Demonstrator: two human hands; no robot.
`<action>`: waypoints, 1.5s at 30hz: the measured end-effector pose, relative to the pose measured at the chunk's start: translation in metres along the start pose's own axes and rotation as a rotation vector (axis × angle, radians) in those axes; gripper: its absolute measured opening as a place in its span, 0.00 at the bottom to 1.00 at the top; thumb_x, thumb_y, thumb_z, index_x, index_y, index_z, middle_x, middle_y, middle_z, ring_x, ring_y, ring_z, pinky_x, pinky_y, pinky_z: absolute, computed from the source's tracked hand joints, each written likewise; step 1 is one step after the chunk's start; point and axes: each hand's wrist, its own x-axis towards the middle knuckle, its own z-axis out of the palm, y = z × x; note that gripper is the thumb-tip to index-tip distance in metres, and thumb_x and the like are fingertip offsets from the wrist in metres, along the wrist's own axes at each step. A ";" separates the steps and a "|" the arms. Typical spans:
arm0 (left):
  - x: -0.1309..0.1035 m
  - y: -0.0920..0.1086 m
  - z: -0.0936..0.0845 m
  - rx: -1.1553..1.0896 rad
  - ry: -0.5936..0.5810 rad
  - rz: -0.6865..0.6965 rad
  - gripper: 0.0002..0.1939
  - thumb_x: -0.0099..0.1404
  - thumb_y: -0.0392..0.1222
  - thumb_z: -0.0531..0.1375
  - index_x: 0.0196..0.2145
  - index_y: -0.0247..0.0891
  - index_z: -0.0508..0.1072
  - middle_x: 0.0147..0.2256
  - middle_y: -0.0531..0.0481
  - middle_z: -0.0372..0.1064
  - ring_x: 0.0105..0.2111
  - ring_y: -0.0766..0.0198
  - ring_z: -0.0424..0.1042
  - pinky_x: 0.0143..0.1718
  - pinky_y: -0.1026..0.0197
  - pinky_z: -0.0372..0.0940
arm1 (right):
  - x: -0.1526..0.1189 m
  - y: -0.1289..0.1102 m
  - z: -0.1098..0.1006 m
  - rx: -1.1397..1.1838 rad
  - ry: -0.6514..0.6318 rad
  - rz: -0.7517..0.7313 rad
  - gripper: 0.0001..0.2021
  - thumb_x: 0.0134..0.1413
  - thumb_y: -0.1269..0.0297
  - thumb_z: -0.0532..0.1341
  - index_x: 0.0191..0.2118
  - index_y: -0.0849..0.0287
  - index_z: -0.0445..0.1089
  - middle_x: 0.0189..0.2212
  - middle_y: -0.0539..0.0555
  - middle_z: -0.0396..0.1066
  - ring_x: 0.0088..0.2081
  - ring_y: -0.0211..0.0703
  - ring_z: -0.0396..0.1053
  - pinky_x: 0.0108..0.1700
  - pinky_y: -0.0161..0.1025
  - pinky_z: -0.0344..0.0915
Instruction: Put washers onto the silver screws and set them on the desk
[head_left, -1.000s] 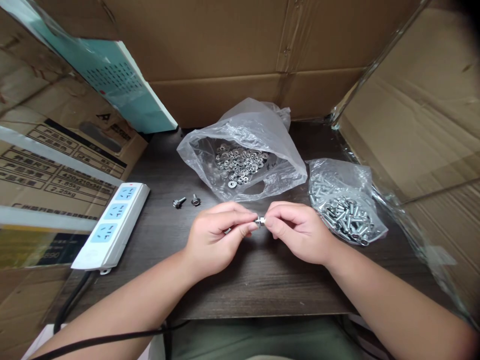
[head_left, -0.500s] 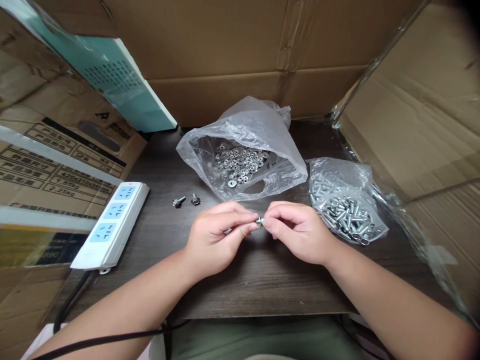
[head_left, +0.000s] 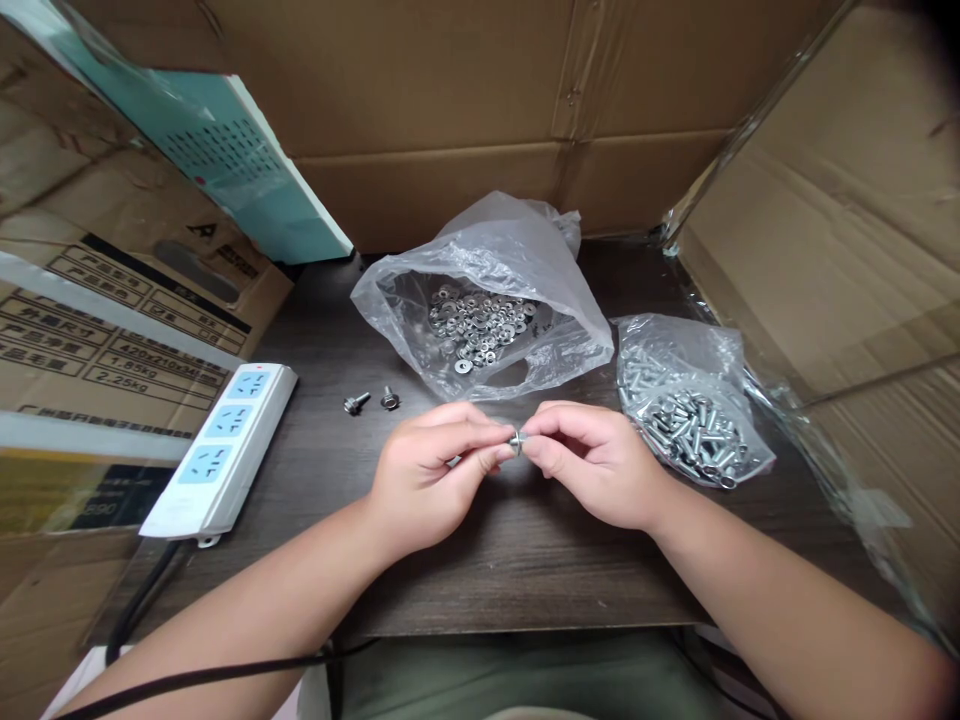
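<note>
L. hand (head_left: 424, 475) pinches a small metal fastener (head_left: 517, 441) betw. thumb & fingers; R. hand (head_left: 600, 465) grips its opp. end likewise, detail partly hidden. Fastener is nr centre of bench (head_left: 540, 590), betw. front & back edges. Power strip (head_left: 251, 455) nr L. edge; two bolts (head_left: 389, 398) to its R.; bag of washers (head_left: 517, 250) twd. back edge; bag of bolts (head_left: 694, 340) twd. R. edge.

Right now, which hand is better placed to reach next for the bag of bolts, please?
Likely the right hand: the bag of bolts lies close beside it, while the left hand is farther away.
</note>
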 end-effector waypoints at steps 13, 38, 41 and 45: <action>0.002 0.002 -0.001 0.003 -0.011 -0.011 0.08 0.61 0.32 0.63 0.37 0.35 0.81 0.26 0.49 0.74 0.25 0.72 0.73 0.28 0.71 0.70 | -0.002 0.003 0.003 0.055 0.014 0.015 0.06 0.61 0.64 0.61 0.37 0.61 0.73 0.28 0.51 0.67 0.28 0.34 0.64 0.31 0.33 0.63; 0.003 0.001 0.000 -0.005 -0.018 -0.018 0.07 0.60 0.30 0.64 0.36 0.33 0.81 0.25 0.49 0.72 0.24 0.73 0.72 0.26 0.72 0.69 | -0.005 0.007 0.003 0.172 -0.035 0.075 0.11 0.59 0.62 0.64 0.45 0.60 0.69 0.32 0.51 0.67 0.30 0.34 0.64 0.32 0.33 0.64; 0.002 0.000 0.000 -0.012 -0.027 -0.017 0.07 0.60 0.30 0.64 0.36 0.34 0.81 0.25 0.50 0.73 0.24 0.73 0.72 0.27 0.72 0.69 | -0.004 0.008 0.004 0.128 -0.005 0.026 0.06 0.58 0.65 0.64 0.40 0.60 0.72 0.31 0.51 0.67 0.30 0.34 0.63 0.33 0.33 0.63; 0.000 -0.001 0.001 -0.013 -0.024 0.001 0.07 0.59 0.29 0.64 0.36 0.32 0.80 0.25 0.49 0.73 0.24 0.73 0.72 0.27 0.72 0.69 | -0.001 0.005 0.003 0.044 0.008 0.023 0.07 0.61 0.64 0.62 0.36 0.61 0.74 0.28 0.51 0.66 0.29 0.33 0.63 0.32 0.33 0.61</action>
